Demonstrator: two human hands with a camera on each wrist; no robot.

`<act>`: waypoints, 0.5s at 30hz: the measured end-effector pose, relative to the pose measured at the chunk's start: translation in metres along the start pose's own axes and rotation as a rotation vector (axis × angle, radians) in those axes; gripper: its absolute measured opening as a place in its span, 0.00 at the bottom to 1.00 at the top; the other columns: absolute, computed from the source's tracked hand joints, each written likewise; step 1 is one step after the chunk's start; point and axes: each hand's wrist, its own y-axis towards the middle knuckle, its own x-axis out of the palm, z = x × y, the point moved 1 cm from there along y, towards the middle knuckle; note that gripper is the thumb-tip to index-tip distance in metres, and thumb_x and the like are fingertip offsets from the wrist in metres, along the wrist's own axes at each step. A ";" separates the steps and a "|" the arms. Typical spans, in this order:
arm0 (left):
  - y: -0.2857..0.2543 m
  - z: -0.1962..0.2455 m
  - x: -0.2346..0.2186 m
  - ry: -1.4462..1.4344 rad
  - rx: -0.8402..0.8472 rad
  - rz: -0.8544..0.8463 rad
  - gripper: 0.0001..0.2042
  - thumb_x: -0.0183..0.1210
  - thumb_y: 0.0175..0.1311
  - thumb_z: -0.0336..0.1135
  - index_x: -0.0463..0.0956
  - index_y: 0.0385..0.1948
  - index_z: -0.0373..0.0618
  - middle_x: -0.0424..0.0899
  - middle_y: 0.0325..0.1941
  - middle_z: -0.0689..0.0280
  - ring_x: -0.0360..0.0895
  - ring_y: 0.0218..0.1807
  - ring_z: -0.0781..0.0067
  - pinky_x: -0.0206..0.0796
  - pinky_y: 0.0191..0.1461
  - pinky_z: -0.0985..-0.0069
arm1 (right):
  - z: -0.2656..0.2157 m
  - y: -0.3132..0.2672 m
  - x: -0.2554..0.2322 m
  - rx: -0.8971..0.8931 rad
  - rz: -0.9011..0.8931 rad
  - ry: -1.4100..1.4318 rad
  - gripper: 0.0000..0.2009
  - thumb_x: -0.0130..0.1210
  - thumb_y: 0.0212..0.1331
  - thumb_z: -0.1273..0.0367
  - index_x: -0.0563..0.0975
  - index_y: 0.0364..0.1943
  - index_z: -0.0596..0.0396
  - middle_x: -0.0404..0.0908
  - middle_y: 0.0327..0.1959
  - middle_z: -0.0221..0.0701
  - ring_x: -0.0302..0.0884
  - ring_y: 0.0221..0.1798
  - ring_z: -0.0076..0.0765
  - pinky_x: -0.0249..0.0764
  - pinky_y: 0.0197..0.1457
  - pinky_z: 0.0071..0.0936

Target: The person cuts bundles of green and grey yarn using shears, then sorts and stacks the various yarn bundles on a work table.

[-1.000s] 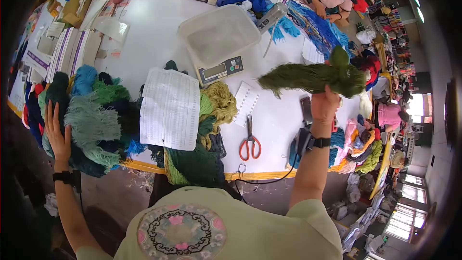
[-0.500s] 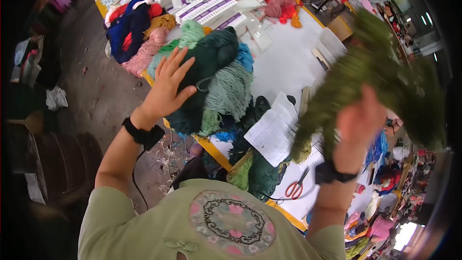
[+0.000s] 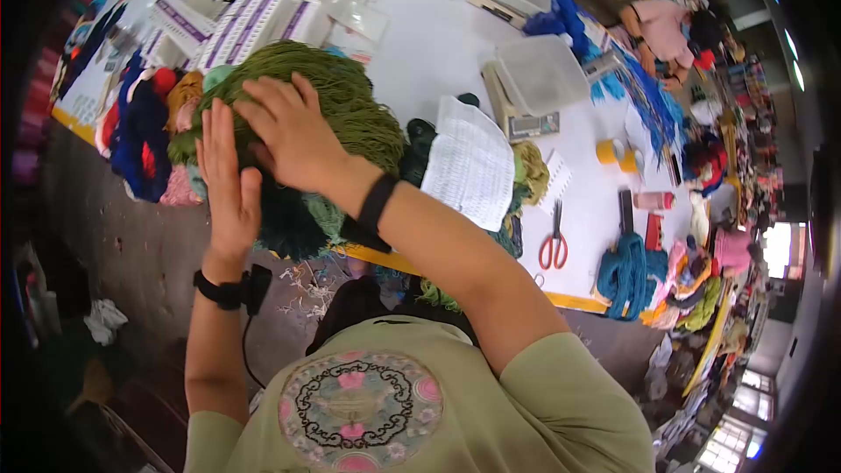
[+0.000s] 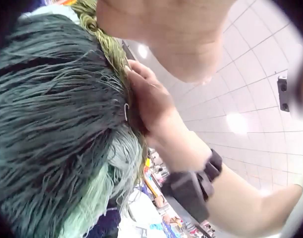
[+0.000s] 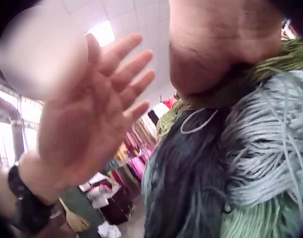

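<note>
A large olive-green skein of yarn (image 3: 337, 92) is spread over the pile at the table's left front edge. My right hand (image 3: 293, 136) rests on top of it, fingers spread over the strands. Beside the skein's near left side, my left hand (image 3: 229, 184) is raised with straight fingers and holds nothing. The right wrist view shows the palm of this left hand (image 5: 87, 114) apart from the yarn. Beneath the olive skein, dark green yarn (image 4: 52, 109) hangs in long strands, next to pale grey-green yarn (image 5: 270, 139). Much of the lower pile is hidden in the head view.
Right of the pile lie a printed paper sheet (image 3: 469, 162) and red-handled scissors (image 3: 554, 252). Farther back, a clear plastic tub (image 3: 543, 74) sits on a scale (image 3: 533, 127). White-and-purple boxes (image 3: 250, 26) stand behind the pile; navy yarn (image 3: 140, 136) lies left. Another person (image 3: 661, 44) works across the table.
My right hand has carried the olive-green skein from the right side to the left pile and laid it on top. My left hand has come off the pile and is raised beside it.
</note>
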 end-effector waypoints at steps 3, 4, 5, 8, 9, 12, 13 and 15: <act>0.004 -0.012 0.024 0.251 -0.002 -0.080 0.33 0.35 0.76 0.56 0.50 0.74 0.44 0.54 0.78 0.58 0.44 0.80 0.53 0.27 0.78 0.51 | -0.008 -0.072 -0.046 0.088 0.029 0.058 0.29 0.62 0.49 0.69 0.70 0.60 0.50 0.64 0.68 0.39 0.58 0.72 0.48 0.49 0.74 0.53; 0.003 -0.013 0.029 0.246 0.012 -0.095 0.33 0.35 0.76 0.56 0.50 0.74 0.44 0.54 0.78 0.58 0.44 0.80 0.53 0.27 0.78 0.51 | -0.004 -0.105 -0.064 0.186 -0.003 0.084 0.30 0.63 0.48 0.70 0.70 0.60 0.51 0.66 0.66 0.39 0.59 0.71 0.48 0.49 0.73 0.53; 0.000 -0.014 0.033 0.372 0.035 -0.099 0.32 0.36 0.76 0.56 0.53 0.73 0.45 0.55 0.78 0.59 0.46 0.79 0.54 0.28 0.78 0.51 | 0.003 -0.142 -0.081 0.281 -0.035 0.114 0.30 0.64 0.48 0.71 0.70 0.60 0.51 0.67 0.64 0.39 0.60 0.70 0.49 0.49 0.73 0.53; -0.003 -0.014 0.041 0.487 0.058 -0.085 0.31 0.36 0.75 0.57 0.57 0.72 0.47 0.57 0.77 0.59 0.48 0.78 0.55 0.29 0.78 0.51 | 0.035 -0.263 -0.112 0.690 0.046 0.171 0.24 0.63 0.53 0.72 0.72 0.56 0.53 0.72 0.56 0.40 0.70 0.58 0.47 0.65 0.62 0.42; -0.002 -0.013 0.043 0.475 0.047 -0.050 0.31 0.37 0.75 0.57 0.58 0.71 0.48 0.57 0.77 0.59 0.49 0.78 0.55 0.29 0.78 0.51 | 0.046 -0.292 -0.122 0.842 0.115 0.247 0.21 0.63 0.55 0.72 0.73 0.54 0.54 0.74 0.53 0.39 0.74 0.52 0.46 0.71 0.56 0.38; 0.000 -0.012 0.049 0.499 0.048 -0.044 0.31 0.37 0.75 0.57 0.58 0.71 0.48 0.57 0.77 0.59 0.48 0.78 0.55 0.30 0.78 0.51 | 0.075 -0.337 -0.161 1.049 0.129 0.268 0.16 0.61 0.58 0.73 0.74 0.51 0.56 0.77 0.47 0.36 0.78 0.41 0.37 0.75 0.45 0.30; 0.000 -0.012 0.050 0.500 0.041 -0.033 0.31 0.37 0.75 0.57 0.58 0.71 0.48 0.57 0.76 0.59 0.48 0.78 0.55 0.30 0.78 0.51 | 0.089 -0.346 -0.169 1.138 0.175 0.301 0.16 0.61 0.58 0.72 0.74 0.50 0.57 0.77 0.45 0.35 0.78 0.39 0.33 0.75 0.44 0.30; 0.000 -0.018 0.053 0.528 0.049 -0.048 0.31 0.36 0.75 0.57 0.57 0.72 0.47 0.57 0.76 0.59 0.48 0.78 0.55 0.30 0.78 0.51 | 0.115 -0.361 -0.175 1.232 0.231 0.345 0.15 0.62 0.58 0.71 0.74 0.49 0.58 0.77 0.44 0.34 0.77 0.37 0.30 0.76 0.43 0.29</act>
